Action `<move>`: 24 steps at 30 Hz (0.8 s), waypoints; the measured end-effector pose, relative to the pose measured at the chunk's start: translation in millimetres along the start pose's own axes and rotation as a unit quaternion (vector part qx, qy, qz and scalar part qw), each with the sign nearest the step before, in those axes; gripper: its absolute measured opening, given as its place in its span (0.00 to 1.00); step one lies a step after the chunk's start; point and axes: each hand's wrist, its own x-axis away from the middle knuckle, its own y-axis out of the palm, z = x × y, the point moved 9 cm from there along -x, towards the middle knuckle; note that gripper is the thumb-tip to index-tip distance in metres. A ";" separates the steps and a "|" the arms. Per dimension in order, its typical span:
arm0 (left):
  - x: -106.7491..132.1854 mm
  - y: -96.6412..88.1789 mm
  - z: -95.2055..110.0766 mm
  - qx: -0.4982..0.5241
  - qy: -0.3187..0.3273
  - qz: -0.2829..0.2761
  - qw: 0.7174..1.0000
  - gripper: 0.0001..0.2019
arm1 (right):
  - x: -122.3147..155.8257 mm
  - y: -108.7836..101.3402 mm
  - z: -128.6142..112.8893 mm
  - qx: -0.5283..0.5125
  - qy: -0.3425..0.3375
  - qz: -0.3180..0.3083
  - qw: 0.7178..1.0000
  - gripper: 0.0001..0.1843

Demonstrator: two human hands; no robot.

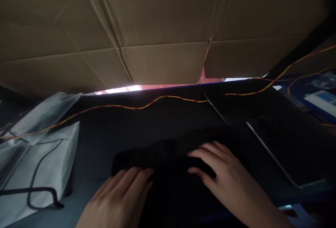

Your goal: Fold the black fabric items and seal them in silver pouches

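Observation:
A very dark, soft-looking black item (168,151) lies on the black tabletop between my hands; its kind is hard to make out in the low light. My left hand (119,193) rests at its left end, fingers side by side and slightly bent, thumb mostly hidden. At its right part is my right hand (220,172), palm down, with the thumb apart from the curved fingers. Neither hand plainly grips anything. A flat black device with a pale edge (286,151), like a tablet, lies right of my right hand, and another dark flat slab (220,105) sits behind.
A twisted red and yellow wire (162,97) crosses the black table (126,126). Clear plastic bags (52,151) and a black cable or frame (44,189) lie at left. Cardboard (162,18) stands behind. A white and blue box (321,100) is at far right.

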 end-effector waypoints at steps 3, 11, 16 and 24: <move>-8.8 -11.8 -7.5 -0.088 -0.022 0.047 0.995 0.22 | 7.9 10.9 8.7 0.029 0.023 -0.073 0.997 0.48; -14.3 26.6 -12.7 -0.054 -0.009 -0.016 0.998 0.46 | 3.7 -16.8 11.0 0.033 0.005 -0.049 0.998 0.28; -11.6 14.0 -7.8 -0.057 0.029 -0.005 0.998 0.50 | -6.4 -14.2 12.1 0.114 -0.030 0.039 0.992 0.34; 14.3 28.9 -2.2 -0.089 0.103 -0.061 0.989 0.61 | -26.8 3.6 37.6 0.162 -0.027 -0.016 0.986 0.43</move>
